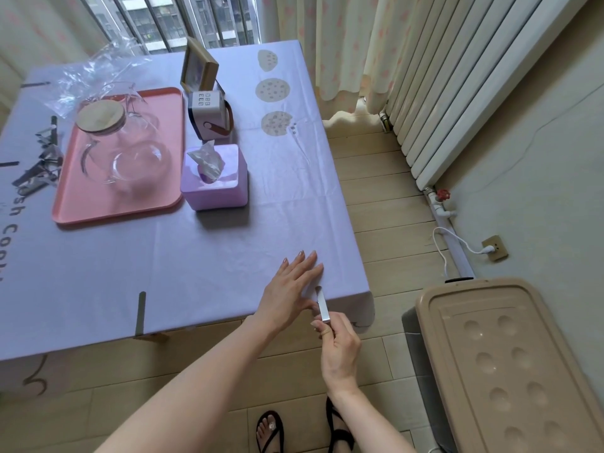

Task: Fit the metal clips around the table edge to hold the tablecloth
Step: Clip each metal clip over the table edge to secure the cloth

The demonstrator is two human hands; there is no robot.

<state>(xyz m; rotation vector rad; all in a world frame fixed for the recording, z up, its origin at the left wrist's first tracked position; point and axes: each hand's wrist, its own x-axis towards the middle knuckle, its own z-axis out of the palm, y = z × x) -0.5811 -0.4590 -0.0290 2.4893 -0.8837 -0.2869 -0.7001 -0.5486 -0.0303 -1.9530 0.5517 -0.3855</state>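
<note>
A lilac tablecloth [228, 250] covers the table. At its near edge, close to the right corner, a metal clip [322, 305] lies over the edge with its upper arm on the cloth. My right hand [340, 344] grips the clip's outer end from below the edge. My left hand [294, 289] lies flat on the cloth just left of the clip, fingers spread, thumb touching it. Another clip [141, 313] sits fitted on the near edge further left. Several loose clips [42, 161] lie in a pile at the table's left side.
A pink tray [130, 204] holds a glass jug with a wooden lid. Beside it stand a purple tissue box [217, 181], a small white device [209, 114] and a photo frame [197, 65]. A beige bin [510, 364] stands on the floor to the right, below a radiator [457, 86].
</note>
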